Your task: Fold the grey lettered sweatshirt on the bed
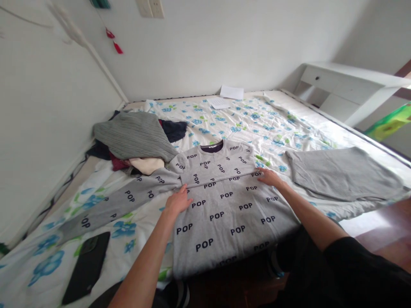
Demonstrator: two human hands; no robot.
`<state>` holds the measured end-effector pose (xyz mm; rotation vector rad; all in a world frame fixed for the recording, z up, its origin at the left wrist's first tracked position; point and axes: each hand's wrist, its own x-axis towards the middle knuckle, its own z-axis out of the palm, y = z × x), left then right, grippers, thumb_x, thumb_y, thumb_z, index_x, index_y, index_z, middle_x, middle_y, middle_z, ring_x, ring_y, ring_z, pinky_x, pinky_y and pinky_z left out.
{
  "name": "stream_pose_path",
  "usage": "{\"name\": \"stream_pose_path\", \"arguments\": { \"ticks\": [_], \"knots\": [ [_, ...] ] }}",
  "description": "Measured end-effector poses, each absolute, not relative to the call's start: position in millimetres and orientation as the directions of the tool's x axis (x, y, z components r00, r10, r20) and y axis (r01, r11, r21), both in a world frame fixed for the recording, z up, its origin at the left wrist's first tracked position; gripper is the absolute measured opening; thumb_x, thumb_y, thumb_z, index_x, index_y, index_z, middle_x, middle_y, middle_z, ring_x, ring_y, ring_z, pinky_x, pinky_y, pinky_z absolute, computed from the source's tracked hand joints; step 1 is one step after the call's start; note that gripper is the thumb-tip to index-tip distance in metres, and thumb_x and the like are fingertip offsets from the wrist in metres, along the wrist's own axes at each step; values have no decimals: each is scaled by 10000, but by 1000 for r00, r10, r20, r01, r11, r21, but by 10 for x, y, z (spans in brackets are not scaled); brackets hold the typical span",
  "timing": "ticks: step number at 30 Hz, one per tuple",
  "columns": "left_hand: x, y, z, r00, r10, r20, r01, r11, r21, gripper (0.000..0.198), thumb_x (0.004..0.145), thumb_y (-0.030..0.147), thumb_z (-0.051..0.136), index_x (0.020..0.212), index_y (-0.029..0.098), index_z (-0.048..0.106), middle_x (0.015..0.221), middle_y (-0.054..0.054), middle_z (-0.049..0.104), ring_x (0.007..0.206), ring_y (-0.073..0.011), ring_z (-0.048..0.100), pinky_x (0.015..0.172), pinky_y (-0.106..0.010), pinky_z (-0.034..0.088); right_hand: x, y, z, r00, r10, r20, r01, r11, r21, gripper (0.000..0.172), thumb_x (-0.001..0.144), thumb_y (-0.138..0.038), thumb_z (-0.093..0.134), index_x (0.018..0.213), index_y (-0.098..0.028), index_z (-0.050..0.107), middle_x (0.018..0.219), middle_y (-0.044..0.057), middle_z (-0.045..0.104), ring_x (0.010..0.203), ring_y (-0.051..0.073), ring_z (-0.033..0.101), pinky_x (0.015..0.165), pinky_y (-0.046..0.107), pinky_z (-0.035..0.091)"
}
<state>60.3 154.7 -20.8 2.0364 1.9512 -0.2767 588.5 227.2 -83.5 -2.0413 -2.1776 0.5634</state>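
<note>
A grey long-sleeved shirt (221, 201) printed with "POP" lies face up and spread out, its collar pointing away from me. One sleeve (128, 196) stretches out to the left; the other does not show. My left hand (178, 201) touches the shirt's left edge just below the armpit, thumb and forefinger apart. Across from it, my right hand (270, 177) rests at the right edge, by the chest seam, with thumb and forefinger also spread. The shirt's lower end reaches the near edge of the bed.
A floral sheet (237, 126) covers the bed. Piled clothes with a grey knitted sweater (135, 134) lie back left, a folded grey ribbed garment (340, 173) right. A black phone (86, 267) lies near left. Papers (231, 92) are by the wall, a white drawer unit (346, 87) back right.
</note>
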Motion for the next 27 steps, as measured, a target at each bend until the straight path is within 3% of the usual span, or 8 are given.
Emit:
{"name": "stream_pose_path", "arguments": {
  "ticks": [3,6,9,18,23,27],
  "knots": [
    [580,1560,-205,57,942,-329,990,-12,138,568,984,390,739,1536,254,749,1881,-129,445,1383,-373,772,1166,-419,583,5964,2367,-770,33,985,-168,909,-99,-404,623,1061,-327,688,1669,-196,653,1457,184,812,1325,375,791,1200,492,597],
    [568,1564,-191,57,942,-330,988,-6,155,600,968,408,746,1549,258,739,1882,-110,450,1377,-360,766,1170,-407,576,6074,2452,-759,13,986,-169,851,-100,-516,528,1044,-322,690,1562,-229,728,1305,128,871,1139,320,848,1068,442,658],
    [571,1561,-182,60,942,-331,987,-6,162,599,962,405,757,1542,255,740,1880,-114,454,1394,-360,755,1192,-405,563,6130,2476,-801,10,986,-164,837,-97,-539,369,994,-312,740,1341,-237,842,1241,105,878,1083,298,844,1011,394,655],
    [560,1576,-178,80,932,-353,990,-34,134,512,1009,349,714,1509,253,761,1902,-110,412,1459,-357,734,1226,-401,547,5855,2507,-840,65,998,19,892,-50,-449,225,944,-255,709,1119,-175,826,1134,124,859,1056,287,780,1000,365,586],
    [549,1598,-158,49,923,-382,990,5,138,558,1001,384,701,1544,268,754,1894,-85,424,1460,-371,727,1189,-429,581,5971,2543,-751,172,985,-30,912,-171,-372,222,1004,-309,679,1095,-190,844,1059,108,863,1069,294,786,990,348,574],
    [554,1595,-163,26,926,-377,990,27,137,565,980,400,723,1534,295,763,1884,-62,447,1429,-379,744,1157,-433,601,5965,2525,-708,115,989,-93,958,-135,-253,215,1041,-273,669,1125,-206,856,1164,137,865,1140,315,804,1020,387,596]
  ]
}}
